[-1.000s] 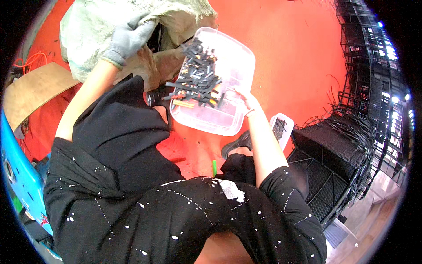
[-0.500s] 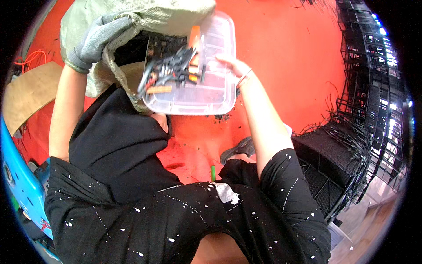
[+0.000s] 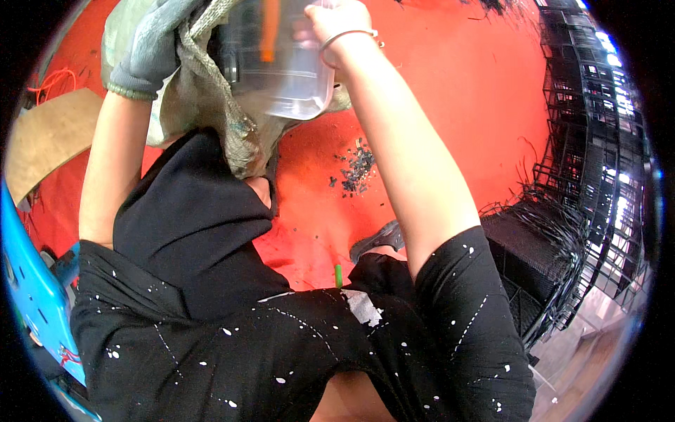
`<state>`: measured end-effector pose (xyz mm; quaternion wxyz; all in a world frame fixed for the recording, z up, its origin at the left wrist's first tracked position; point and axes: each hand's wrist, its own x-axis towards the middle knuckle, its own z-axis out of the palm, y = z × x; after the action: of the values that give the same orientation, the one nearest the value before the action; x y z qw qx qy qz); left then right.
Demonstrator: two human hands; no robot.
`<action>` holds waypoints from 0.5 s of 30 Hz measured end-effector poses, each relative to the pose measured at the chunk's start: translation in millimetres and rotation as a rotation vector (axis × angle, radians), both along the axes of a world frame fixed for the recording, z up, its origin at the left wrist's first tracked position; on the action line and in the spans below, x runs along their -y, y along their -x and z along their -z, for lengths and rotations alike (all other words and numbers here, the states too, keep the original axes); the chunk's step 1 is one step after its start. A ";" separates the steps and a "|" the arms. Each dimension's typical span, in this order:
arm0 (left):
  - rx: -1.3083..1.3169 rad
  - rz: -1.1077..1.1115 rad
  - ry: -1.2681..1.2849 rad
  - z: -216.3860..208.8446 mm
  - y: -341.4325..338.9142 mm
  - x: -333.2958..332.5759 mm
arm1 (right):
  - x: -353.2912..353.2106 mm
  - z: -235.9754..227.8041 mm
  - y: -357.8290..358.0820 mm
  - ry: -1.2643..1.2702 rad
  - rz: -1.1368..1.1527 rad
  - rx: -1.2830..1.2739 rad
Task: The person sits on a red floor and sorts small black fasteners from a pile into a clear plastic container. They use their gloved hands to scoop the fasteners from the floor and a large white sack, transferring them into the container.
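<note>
A clear plastic bin (image 3: 281, 63) is held tipped into the mouth of a burlap sack (image 3: 211, 119) at the upper centre of the frame.

The sack's rim is gripped by the gloved left hand (image 3: 144, 49), fingers clenched on the cloth, apparently so the mouth is kept open under the bin. The bin's edge is grasped by the bare right hand (image 3: 337, 17), a bangle at its wrist. A small pile of dark scraps (image 3: 355, 169) is seen on the orange floor (image 3: 450, 105), mid-frame below the bin; black wire racks (image 3: 590, 176) are stacked at right.
</note>
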<state>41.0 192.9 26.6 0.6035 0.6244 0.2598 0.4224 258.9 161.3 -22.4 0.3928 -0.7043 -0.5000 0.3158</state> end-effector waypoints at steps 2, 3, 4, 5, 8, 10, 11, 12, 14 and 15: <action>-0.055 -0.044 -0.222 -1.8 0.3 1.0 | 10.8 -14.6 -1.7 0.061 0.085 -0.192; -0.083 -0.068 -0.326 -3.0 0.2 2.5 | 9.5 2.1 -13.8 0.062 0.125 -0.543; -0.046 -0.076 -0.269 -0.9 1.4 4.8 | 16.0 4.8 -21.3 0.017 0.027 -0.653; -0.008 -0.084 -0.212 2.1 0.4 6.2 | 25.4 1.3 -35.4 0.048 0.052 -0.499; -0.058 -0.094 -0.235 7.2 -6.5 6.8 | 69.2 -14.7 -54.0 0.116 0.045 -0.438; -0.136 -0.155 -0.300 5.4 -0.9 2.7 | 104.5 -11.9 -81.9 0.162 0.063 -0.541; -0.048 -0.199 -0.232 10.9 0.8 -3.8 | 122.5 -8.5 -100.7 0.124 0.047 -0.436; 0.224 -0.291 0.031 3.1 0.4 -11.1 | 137.1 -8.6 -110.4 0.113 0.076 -0.424; -0.211 -0.229 -0.865 -8.9 -16.8 7.0 | 167.3 4.6 -150.6 0.104 0.032 -0.600; -0.147 -0.290 -0.712 3.3 -37.1 19.8 | 197.8 9.5 -188.7 0.102 0.060 -0.630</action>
<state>78.1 173.1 23.3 0.2628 0.7801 0.2252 0.5211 447.6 -36.5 -31.9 0.5016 -0.6051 -0.3163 0.5313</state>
